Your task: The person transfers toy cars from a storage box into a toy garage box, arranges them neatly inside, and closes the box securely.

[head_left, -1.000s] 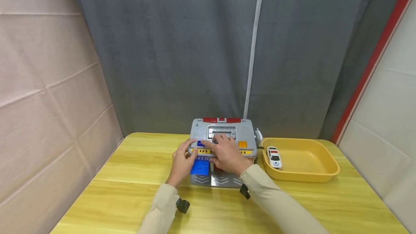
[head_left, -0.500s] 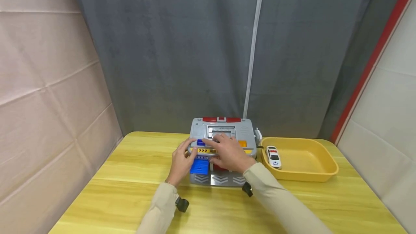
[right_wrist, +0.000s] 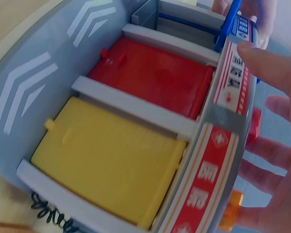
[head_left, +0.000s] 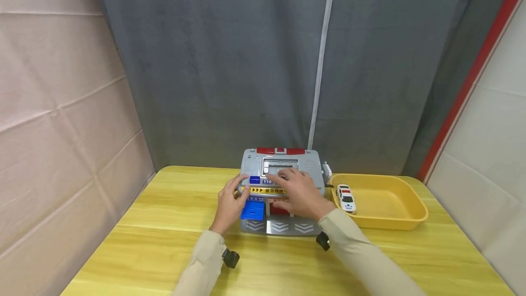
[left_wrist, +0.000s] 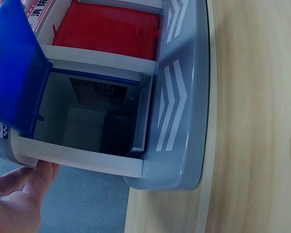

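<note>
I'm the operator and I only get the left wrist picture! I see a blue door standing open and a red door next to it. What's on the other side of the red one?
Observer: A yellow door, shut, which the right wrist view shows.
Operator: Ooh! And what's out past that one?
Observer: A coiled black cord, beside that end of the toy station.
Operator: Is there a car anywhere? I can't see one!
Observer: Yes, in the head view: a white toy car with a red patch sits in the yellow tray, at the end nearest the toy station.
</note>
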The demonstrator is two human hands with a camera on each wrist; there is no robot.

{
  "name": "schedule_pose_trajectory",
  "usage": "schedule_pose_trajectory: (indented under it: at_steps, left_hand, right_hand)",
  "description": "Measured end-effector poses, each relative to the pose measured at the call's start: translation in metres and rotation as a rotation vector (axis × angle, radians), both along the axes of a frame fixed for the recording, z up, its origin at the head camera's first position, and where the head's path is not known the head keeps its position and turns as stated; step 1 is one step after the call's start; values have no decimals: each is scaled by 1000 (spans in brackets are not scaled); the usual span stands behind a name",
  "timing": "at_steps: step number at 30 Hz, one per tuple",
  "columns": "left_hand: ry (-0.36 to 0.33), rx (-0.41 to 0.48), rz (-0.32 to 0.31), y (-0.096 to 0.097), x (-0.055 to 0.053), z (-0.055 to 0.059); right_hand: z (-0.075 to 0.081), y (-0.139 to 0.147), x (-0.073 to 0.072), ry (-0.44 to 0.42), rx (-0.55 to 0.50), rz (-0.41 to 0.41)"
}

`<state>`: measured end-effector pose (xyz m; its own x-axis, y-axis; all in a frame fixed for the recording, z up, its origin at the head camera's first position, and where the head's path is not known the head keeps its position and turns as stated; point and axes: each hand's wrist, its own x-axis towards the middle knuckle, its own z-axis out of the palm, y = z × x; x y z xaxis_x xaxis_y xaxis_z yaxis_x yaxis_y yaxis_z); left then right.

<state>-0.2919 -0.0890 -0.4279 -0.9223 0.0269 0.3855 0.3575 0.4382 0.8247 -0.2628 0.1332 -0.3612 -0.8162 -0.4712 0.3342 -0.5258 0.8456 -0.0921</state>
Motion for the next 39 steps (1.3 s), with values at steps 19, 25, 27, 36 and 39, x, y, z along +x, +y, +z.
schedule_pose_trajectory:
  at_steps: [19, 25, 27, 36, 39]
  left_hand:
    - [-3, 6, 6, 1, 0, -1]
    - [-3, 9, 6, 0, 0, -1]
    - [-2, 13, 8, 0, 0, 0]
    - [-6, 11, 11, -2, 1, 0]
    - [3, 6, 14, -3, 0, -1]
  right_hand:
    - [0, 54, 9, 6, -28, -102]
    - [-1, 77, 14, 26, -51, -116]
    - [-1, 84, 15, 19, -65, -127]
    - [-7, 110, 15, -25, -177, -187]
    - [-11, 117, 13, -51, -220, -221]
